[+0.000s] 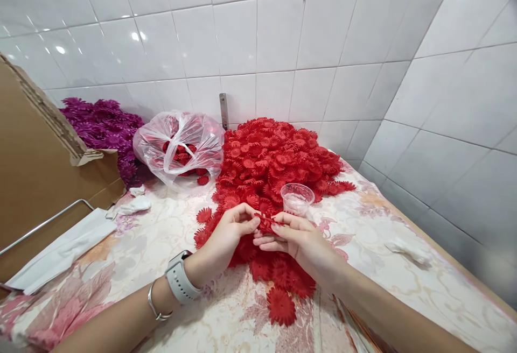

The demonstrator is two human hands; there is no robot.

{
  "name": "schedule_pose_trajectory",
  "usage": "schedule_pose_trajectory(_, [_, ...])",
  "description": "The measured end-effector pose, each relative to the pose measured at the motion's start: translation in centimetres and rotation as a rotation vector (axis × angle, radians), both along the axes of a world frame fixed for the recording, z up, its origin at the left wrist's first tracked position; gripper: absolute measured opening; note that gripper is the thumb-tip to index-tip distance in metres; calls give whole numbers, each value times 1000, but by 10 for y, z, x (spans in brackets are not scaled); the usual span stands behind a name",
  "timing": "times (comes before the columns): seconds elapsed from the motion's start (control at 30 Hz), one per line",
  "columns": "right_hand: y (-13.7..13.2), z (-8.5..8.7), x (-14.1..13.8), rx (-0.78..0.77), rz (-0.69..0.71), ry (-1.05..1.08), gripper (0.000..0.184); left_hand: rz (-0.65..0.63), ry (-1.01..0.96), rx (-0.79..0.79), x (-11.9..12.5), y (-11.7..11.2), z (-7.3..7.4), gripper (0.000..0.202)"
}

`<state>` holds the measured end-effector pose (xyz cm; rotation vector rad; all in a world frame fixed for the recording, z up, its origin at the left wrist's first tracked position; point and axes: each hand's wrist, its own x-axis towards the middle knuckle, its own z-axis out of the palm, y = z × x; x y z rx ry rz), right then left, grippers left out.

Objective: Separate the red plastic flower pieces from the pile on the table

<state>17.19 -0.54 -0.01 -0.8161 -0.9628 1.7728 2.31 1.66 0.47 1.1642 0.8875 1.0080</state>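
Observation:
Both hands meet over the table's middle and pinch one small red fabric flower point(265, 225) between them. My left hand point(232, 230), below a watch with a pale strap, grips its left edge with thumb and forefinger. On the other edge, my right hand point(299, 237) closes thumb and forefinger, its other fingers curled beneath. Loose red flowers point(281, 305) lie under and in front of the hands. Behind them rises a big heap of red flowers point(270, 154). A clear plastic cup point(298, 198) stands just beyond my right hand; its contents are hard to make out.
A knotted clear plastic bag point(177, 146) with red flowers sits left of the heap. Further left are purple flowers point(105, 127) and a cardboard box point(40, 143). White crumpled tissue point(409, 251) lies at right on the floral tablecloth point(169, 218). Tiled walls close off the back and right.

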Motion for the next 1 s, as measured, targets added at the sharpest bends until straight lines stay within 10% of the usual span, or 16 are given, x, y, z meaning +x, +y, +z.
schedule_pose_trajectory(0.2, [3, -1, 3, 24, -94, 96, 23, 122, -184, -48, -5, 4, 0, 22])
schedule_pose_trajectory(0.43, [4, -2, 4, 104, -127, -189, 35, 35, 198, 289, -4, -3, 8, 17])
schedule_pose_trajectory(1.0, [-2, 1, 3, 205, -182, -284, 34, 24, 225, 276, -3, -5, 5, 12])
